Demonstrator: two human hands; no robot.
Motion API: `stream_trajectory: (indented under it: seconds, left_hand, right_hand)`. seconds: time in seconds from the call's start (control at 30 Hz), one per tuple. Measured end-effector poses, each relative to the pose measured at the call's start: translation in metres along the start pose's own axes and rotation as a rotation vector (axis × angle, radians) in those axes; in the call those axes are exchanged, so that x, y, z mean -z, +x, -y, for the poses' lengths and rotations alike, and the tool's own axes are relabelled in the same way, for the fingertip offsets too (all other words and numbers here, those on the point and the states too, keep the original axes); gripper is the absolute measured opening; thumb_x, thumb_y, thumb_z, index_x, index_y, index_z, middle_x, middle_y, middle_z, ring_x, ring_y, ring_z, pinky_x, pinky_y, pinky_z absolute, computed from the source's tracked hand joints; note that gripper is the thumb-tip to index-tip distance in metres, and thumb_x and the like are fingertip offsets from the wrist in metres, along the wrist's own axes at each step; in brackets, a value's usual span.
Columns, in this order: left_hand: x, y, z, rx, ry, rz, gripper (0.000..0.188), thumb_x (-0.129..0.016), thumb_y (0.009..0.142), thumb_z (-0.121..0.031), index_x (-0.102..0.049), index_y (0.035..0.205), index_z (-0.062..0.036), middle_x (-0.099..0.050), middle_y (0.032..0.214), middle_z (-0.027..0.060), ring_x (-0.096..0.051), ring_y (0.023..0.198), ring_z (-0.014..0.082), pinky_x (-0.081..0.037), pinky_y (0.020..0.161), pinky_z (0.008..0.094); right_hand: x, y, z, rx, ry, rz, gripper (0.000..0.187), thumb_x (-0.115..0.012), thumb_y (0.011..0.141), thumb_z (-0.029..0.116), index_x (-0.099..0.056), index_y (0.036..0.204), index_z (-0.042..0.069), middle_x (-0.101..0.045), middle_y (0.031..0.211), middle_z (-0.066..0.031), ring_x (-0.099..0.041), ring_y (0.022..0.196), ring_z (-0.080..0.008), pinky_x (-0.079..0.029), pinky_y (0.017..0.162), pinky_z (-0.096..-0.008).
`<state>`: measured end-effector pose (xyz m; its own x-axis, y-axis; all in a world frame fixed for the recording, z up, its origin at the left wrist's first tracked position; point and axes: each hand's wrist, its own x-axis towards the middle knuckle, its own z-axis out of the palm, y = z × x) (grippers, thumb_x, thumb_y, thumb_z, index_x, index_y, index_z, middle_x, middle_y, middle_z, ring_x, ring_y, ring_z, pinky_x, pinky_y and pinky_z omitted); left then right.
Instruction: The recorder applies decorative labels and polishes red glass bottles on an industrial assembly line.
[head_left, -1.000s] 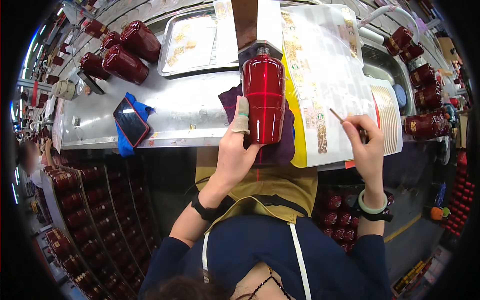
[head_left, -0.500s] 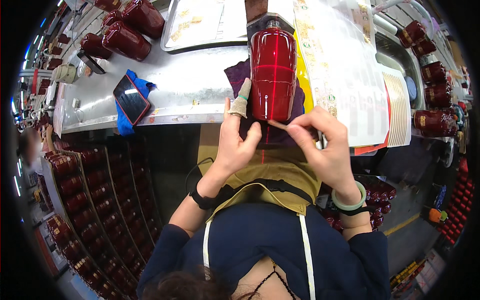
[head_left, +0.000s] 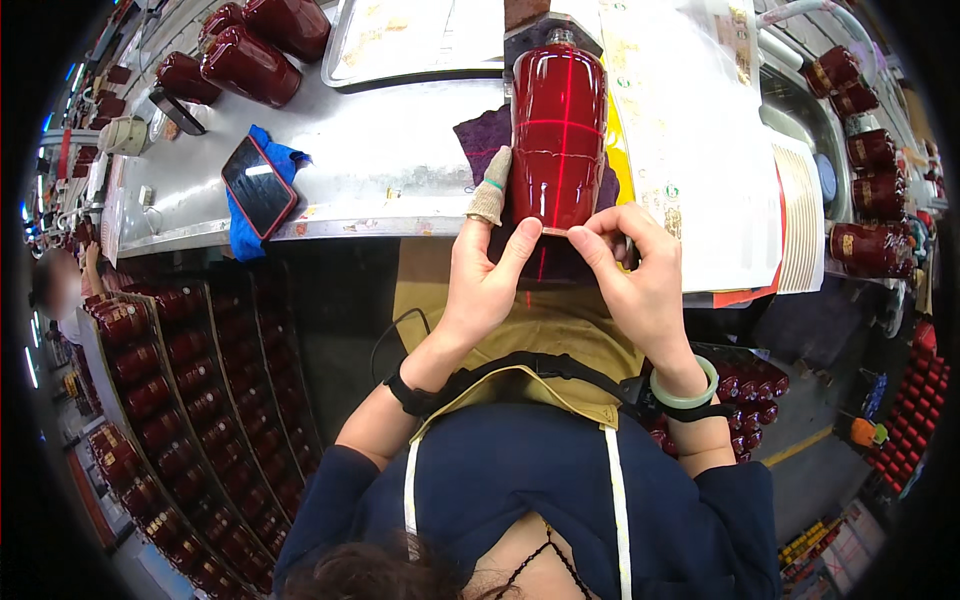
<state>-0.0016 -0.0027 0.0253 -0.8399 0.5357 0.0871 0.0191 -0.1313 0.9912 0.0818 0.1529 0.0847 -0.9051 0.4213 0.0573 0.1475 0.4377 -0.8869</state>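
Several rows of dark red bottles fill the racks on my far left, below the edge of the steel table. On that table, towards its left end, a phone lies face up on a blue cloth, and three more red bottles lie on their sides behind it. A metal tray sits further back, near the middle.

My left hand comes next. Its thumb, covered by a beige fabric cot, rests against the left side of the red bottle, and its forefinger presses up against the bottle's bottom edge, so the hand is cupped around that lower left corner. A black band circles that wrist.

The red bottle stands in front of me with its neck pointing away, over a purple cloth on the table, and two thin bright lines cross on its glossy side.

My right hand meets the same bottom edge from the right: thumb and forefinger are pinched together right at the rim, touching the tip of my left forefinger. I cannot tell whether something small is held in that pinch. A pale green bangle sits on that wrist.

Further right, a clear plastic sheet with printed labels lies over the table, a stack of white sheets beside it, and more red bottles beyond.
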Motion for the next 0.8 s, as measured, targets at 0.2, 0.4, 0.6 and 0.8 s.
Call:
stream_trajectory:
  seconds: [0.2, 0.4, 0.6, 0.8]
  left_hand:
    - [-0.0003, -0.0005, 0.0006, 0.014, -0.063, -0.012, 0.062, -0.054, 0.105, -0.008, -0.028, 0.160, 0.0052, -0.031, 0.166, 0.0167, -0.031, 0.153, 0.0239, -0.024, 0.124, 0.0369]
    - [-0.0037, 0.0007, 0.0001, 0.009, -0.025, -0.026, 0.061, -0.053, 0.106, -0.008, -0.027, 0.159, 0.0059, -0.031, 0.166, 0.0171, -0.031, 0.152, 0.0241, -0.024, 0.124, 0.0366]
    - [-0.0044, -0.0001, 0.0010, 0.016, -0.045, -0.030, 0.061, -0.053, 0.106, -0.009, -0.027, 0.159, 0.0064, -0.031, 0.166, 0.0175, -0.031, 0.152, 0.0242, -0.024, 0.124, 0.0367]
    - [-0.0041, -0.0012, 0.0019, 0.015, -0.049, -0.028, 0.062, -0.054, 0.106, -0.009, -0.026, 0.160, 0.0063, -0.030, 0.167, 0.0179, -0.030, 0.153, 0.0243, -0.023, 0.125, 0.0368]
  right_hand:
    - [-0.0032, -0.0004, -0.0038, -0.012, -0.004, -0.033, 0.017, -0.078, 0.090, 0.013, -0.069, 0.086, -0.001, -0.060, 0.073, -0.0060, -0.052, 0.062, -0.0135, -0.041, 0.058, -0.0296]
    - [-0.0046, 0.0010, -0.0057, -0.017, 0.006, -0.040, 0.017, -0.077, 0.091, 0.013, -0.068, 0.086, 0.000, -0.060, 0.073, -0.0055, -0.052, 0.062, -0.0131, -0.040, 0.057, -0.0292]
    - [-0.0045, 0.0006, -0.0048, -0.043, 0.012, -0.041, 0.017, -0.077, 0.091, 0.013, -0.068, 0.085, -0.001, -0.062, 0.073, -0.0056, -0.052, 0.061, -0.0129, -0.041, 0.057, -0.0292]
    - [-0.0042, 0.0007, -0.0056, -0.055, 0.018, -0.033, 0.017, -0.077, 0.091, 0.012, -0.068, 0.085, -0.001, -0.063, 0.073, -0.0056, -0.052, 0.060, -0.0124, -0.040, 0.056, -0.0290]
